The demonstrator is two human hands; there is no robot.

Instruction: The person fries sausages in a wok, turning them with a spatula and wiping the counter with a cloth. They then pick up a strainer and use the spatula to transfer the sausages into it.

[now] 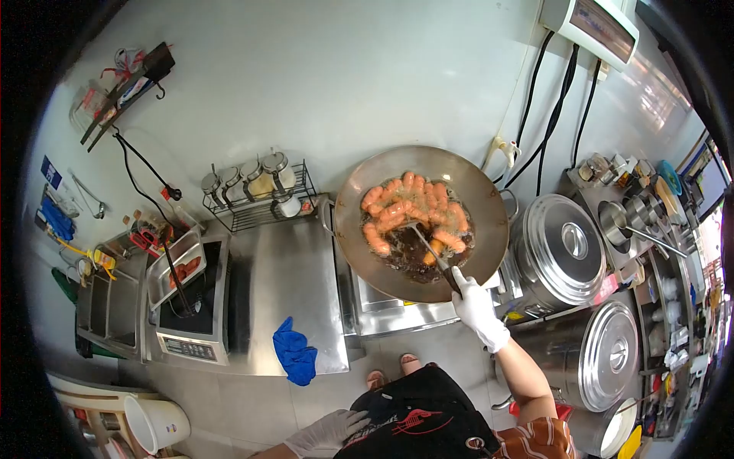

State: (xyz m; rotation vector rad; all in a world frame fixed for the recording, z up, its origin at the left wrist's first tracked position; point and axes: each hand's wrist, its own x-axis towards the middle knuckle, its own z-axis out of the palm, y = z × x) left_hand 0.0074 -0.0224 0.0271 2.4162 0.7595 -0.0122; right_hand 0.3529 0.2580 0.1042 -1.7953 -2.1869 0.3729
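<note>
We are working over a wok (489,218) holding sausages (391,213) in bubbling oil (404,260), near a lidded pot (552,252). Our left hand (335,430) is resting open on our apron (417,409); our right hand (475,312) is gripping the spatula (437,257), its fingers closed.

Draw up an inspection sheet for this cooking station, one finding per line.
Surface: steel counter, blue cloth draped over its front edge.
Job's things: wok of sausages in bubbling oil; metal utensil in it.
Clutter: food tray partly on the cooker; jars behind the counter.
Hands: right hand, gloved, grips the utensil; left hand, gloved, rests against the apron.
Cables: black cables hang on the wall; another crosses the tray.
Surroundings: lidded pots at right, white bucket at left.
</note>
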